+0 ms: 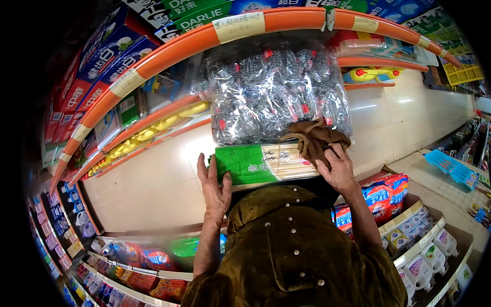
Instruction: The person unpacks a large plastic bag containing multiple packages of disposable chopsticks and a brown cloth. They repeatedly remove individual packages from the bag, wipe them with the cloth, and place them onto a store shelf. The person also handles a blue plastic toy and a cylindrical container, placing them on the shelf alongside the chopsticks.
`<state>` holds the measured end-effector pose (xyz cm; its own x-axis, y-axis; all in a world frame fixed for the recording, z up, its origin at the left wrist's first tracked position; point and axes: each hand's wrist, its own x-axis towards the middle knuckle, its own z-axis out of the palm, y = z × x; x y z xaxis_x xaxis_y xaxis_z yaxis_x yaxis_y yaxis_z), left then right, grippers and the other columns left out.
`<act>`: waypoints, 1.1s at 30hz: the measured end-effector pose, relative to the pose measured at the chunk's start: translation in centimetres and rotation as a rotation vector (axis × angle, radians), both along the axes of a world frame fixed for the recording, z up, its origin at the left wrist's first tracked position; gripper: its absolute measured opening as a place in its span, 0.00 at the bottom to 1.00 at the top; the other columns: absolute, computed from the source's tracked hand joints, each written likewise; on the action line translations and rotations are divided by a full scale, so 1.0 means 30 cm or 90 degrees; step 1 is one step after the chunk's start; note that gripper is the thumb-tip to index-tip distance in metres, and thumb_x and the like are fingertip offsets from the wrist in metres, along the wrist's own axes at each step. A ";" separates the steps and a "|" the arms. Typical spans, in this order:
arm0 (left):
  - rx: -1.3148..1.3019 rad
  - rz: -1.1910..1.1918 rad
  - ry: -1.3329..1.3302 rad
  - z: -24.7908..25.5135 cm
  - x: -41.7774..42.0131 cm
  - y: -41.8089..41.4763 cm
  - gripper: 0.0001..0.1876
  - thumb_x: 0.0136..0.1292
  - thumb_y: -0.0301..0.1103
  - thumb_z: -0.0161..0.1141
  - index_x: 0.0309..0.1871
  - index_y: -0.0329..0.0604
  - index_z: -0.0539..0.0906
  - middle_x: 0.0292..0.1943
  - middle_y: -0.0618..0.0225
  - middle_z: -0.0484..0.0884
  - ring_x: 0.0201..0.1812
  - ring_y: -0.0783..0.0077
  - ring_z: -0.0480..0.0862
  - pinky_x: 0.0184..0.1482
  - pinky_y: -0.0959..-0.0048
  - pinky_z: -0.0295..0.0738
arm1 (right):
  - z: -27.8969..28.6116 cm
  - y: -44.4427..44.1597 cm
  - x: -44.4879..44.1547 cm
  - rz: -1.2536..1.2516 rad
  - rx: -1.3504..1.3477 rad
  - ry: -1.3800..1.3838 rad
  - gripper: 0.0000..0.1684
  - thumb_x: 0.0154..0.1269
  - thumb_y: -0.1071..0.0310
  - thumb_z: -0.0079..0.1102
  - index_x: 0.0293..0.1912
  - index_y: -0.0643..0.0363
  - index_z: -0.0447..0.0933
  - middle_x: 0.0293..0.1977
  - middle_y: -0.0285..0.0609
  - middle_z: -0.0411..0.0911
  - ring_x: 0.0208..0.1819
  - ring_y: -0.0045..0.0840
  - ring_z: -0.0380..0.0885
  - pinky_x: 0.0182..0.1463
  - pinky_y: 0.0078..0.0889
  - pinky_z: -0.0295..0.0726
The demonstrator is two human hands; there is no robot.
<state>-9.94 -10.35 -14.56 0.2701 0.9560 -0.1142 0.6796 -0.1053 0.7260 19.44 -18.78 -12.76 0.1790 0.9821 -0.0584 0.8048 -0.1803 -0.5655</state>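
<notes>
My left hand [215, 188] rests its fingers around the left end of a green-and-clear pack of thin wooden skewers [247, 165]. A crumpled brown cloth [319, 139] is under the fingers of my right hand [339, 169], at the right end of the skewer pack. The pack lies flat against my body side, and the cloth covers its upper right corner. Just beyond it sits a large clear plastic bag [276, 96] filled with dark grey, wiry-looking items with small red parts. What the pack rests on is mostly hidden.
An orange-edged shelf [280, 21] with toothpaste boxes [207, 17] curves across the front. Lower shelves hold yellow bottles [145, 133]. Behind me are shelves of detergent bags [385, 195] and white jugs [418, 270]. Pale floor tiles [145, 192] show on both sides.
</notes>
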 end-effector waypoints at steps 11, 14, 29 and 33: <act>0.022 0.042 -0.034 0.018 0.018 0.004 0.26 0.58 0.36 0.56 0.57 0.31 0.65 0.57 0.46 0.62 0.58 0.53 0.64 0.59 0.64 0.59 | -0.031 0.001 0.018 -0.026 0.007 0.088 0.12 0.51 0.71 0.58 0.31 0.66 0.65 0.34 0.54 0.65 0.37 0.49 0.66 0.40 0.38 0.69; 0.075 0.039 -0.052 0.037 0.016 0.014 0.23 0.59 0.34 0.56 0.55 0.31 0.67 0.47 0.53 0.72 0.49 0.64 0.73 0.52 0.69 0.66 | -0.045 0.001 0.021 -0.024 0.016 0.073 0.12 0.51 0.71 0.58 0.31 0.66 0.64 0.32 0.53 0.64 0.35 0.49 0.66 0.38 0.39 0.68; -0.359 0.055 -0.489 0.122 -0.024 0.071 0.06 0.58 0.27 0.59 0.38 0.38 0.76 0.34 0.69 0.80 0.32 0.82 0.76 0.37 0.82 0.69 | -0.022 -0.012 0.122 -0.064 0.033 0.313 0.09 0.54 0.70 0.55 0.34 0.65 0.69 0.26 0.44 0.68 0.32 0.26 0.71 0.36 0.29 0.69; -0.207 -0.138 -0.368 0.217 -0.016 0.075 0.05 0.57 0.24 0.58 0.37 0.36 0.75 0.38 0.64 0.80 0.36 0.76 0.77 0.40 0.78 0.70 | 0.182 0.032 0.156 -0.164 0.084 0.688 0.24 0.55 0.61 0.53 0.47 0.69 0.70 0.39 0.40 0.74 0.40 0.19 0.72 0.46 0.24 0.71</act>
